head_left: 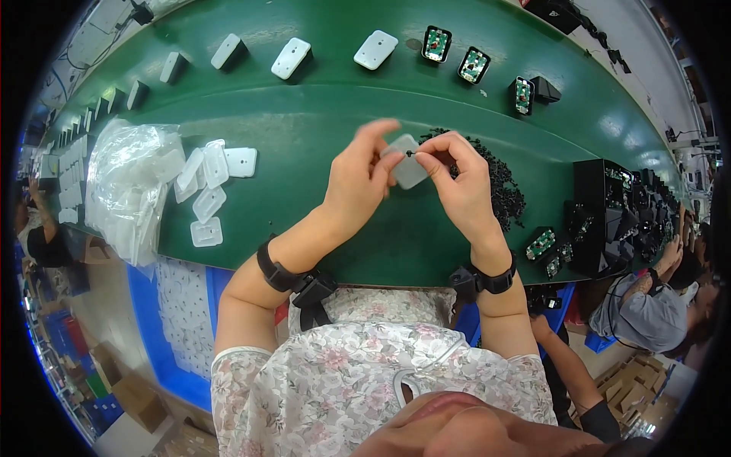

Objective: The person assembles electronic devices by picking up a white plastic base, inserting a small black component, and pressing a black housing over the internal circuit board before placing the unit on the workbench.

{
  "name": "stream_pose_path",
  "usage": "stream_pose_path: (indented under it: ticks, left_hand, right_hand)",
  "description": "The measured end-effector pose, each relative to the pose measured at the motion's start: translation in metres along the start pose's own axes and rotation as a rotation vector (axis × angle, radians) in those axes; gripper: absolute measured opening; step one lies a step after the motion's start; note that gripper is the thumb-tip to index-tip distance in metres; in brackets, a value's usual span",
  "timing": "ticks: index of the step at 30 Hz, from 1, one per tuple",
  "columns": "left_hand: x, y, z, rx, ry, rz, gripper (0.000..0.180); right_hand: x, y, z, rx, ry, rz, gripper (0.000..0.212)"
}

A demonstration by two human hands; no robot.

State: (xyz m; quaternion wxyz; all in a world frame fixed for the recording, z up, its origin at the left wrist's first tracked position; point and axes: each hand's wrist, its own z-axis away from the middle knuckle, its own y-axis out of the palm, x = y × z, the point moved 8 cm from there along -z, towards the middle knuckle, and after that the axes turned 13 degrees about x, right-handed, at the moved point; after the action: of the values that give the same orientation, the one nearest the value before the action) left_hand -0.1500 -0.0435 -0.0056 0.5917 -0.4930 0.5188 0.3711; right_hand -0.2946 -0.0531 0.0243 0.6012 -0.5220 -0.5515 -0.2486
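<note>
My left hand (356,177) holds a translucent white plastic cover (412,174) above the green table, its thumb against the cover and a raised finger blurred by motion. My right hand (464,186) is closed in a pinch on a small black part (410,153) at the upper middle of the cover. Whether that part is seated in the cover or only touching it, I cannot tell. Partly behind my right hand spreads a pile of small black parts (506,190). Several loose white covers (208,204) lie on the table to the left.
A clear plastic bag of white covers (126,190) rests at the left. Along the far side stand white-topped units (376,49) and black housings with green circuit boards (437,43). A black box (594,217) with boards is at the right. Other people sit at both sides.
</note>
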Motion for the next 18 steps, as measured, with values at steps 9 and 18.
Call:
stream_pose_path:
  ticks: [9, 18]
  left_hand:
    - [0.022, 0.013, -0.008, 0.175, -0.070, 0.554, 0.016]
    - [0.002, 0.011, -0.005, 0.116, 0.181, 0.391, 0.008]
  right_hand:
    - [0.002, 0.001, -0.002, -0.052, -0.013, 0.103, 0.009]
    - [-0.024, 0.003, -0.002, 0.027, 0.140, -0.101, 0.009]
